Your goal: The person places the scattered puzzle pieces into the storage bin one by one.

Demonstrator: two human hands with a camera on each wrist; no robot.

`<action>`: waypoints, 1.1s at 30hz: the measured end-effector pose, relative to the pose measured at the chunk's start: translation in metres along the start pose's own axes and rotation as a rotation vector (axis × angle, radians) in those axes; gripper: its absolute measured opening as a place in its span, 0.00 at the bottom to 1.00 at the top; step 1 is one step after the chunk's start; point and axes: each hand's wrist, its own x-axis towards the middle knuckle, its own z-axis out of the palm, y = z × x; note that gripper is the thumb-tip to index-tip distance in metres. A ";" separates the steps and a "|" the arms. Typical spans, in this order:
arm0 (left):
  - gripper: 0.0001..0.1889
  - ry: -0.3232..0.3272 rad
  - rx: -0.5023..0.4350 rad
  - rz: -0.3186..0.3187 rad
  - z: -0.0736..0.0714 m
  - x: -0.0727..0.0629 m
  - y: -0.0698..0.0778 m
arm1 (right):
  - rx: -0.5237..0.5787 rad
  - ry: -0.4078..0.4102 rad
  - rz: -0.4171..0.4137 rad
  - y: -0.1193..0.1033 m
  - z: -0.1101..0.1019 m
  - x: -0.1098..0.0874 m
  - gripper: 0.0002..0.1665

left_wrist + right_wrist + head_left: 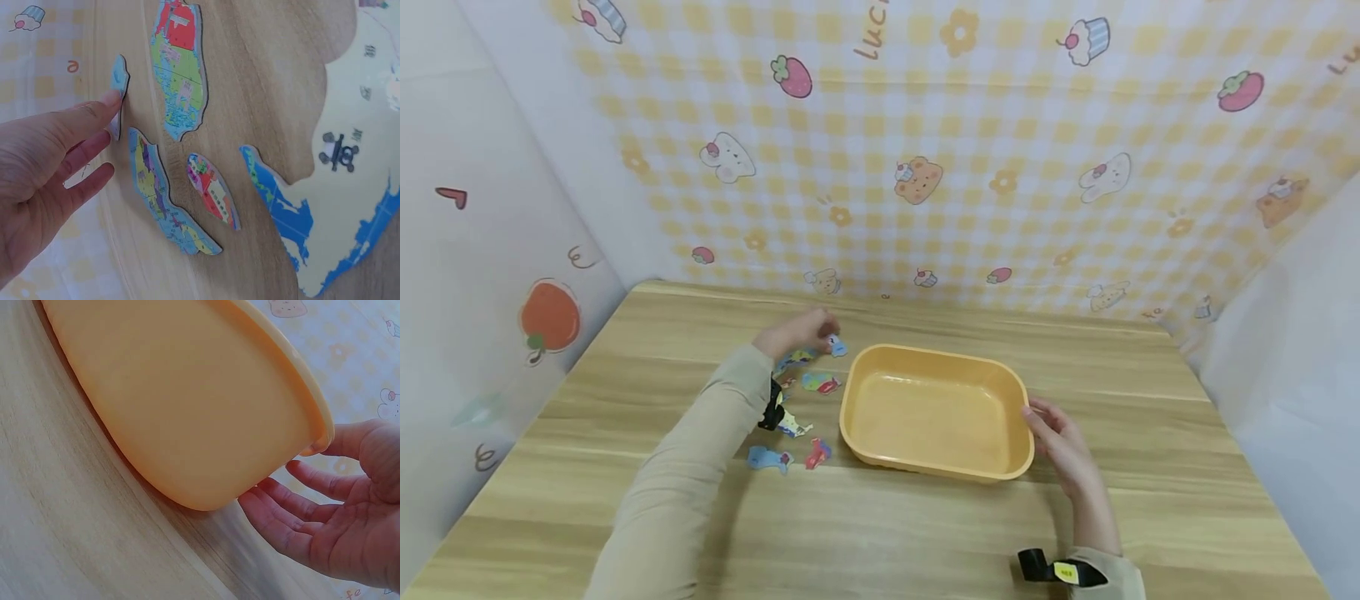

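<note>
My left hand [801, 330] pinches a small light-blue puzzle piece [837, 345] between thumb and fingers near the back left of the table; in the left wrist view the piece [119, 78] stands on edge. Close by lie a blue, yellow and purple piece [164, 197], a small red and white piece [212, 190] and a green and red piece [181, 78]. A yellow plastic tub [936, 421] stands to the right of them with a bare inside. My right hand [1066, 446] holds its right side, thumb at the rim and fingers against the outer wall [181, 425].
A large cream and blue piece [350, 169] with a skull print lies under the left forearm. Nearer the front are a blue piece [767, 458] and a red and purple piece [817, 453]. A yellow-checked cloth [962, 225] hangs behind the wooden table [925, 533].
</note>
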 end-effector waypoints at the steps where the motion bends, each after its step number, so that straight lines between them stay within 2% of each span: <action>1: 0.20 0.003 0.015 0.009 0.001 0.000 -0.001 | -0.004 0.000 -0.001 0.000 0.000 0.000 0.32; 5: 0.20 0.020 0.047 0.020 0.003 0.000 -0.003 | -0.013 -0.001 -0.005 -0.001 0.000 0.001 0.32; 10: 0.19 0.025 0.032 -0.003 0.004 0.000 -0.005 | -0.016 -0.004 -0.012 -0.002 -0.001 0.001 0.32; 16: 0.14 0.035 0.033 0.012 0.005 0.000 -0.005 | -0.009 0.004 -0.009 0.000 -0.001 0.000 0.32; 22: 0.16 0.047 0.028 -0.020 0.005 -0.001 -0.007 | -0.013 0.002 -0.019 0.000 0.001 0.000 0.32; 28: 0.17 0.069 -0.012 -0.059 0.005 -0.002 -0.008 | -0.029 0.000 -0.010 -0.002 0.001 0.000 0.32; 33: 0.16 0.082 -0.051 -0.051 0.006 -0.004 -0.010 | -0.020 -0.003 -0.008 -0.001 0.000 0.000 0.32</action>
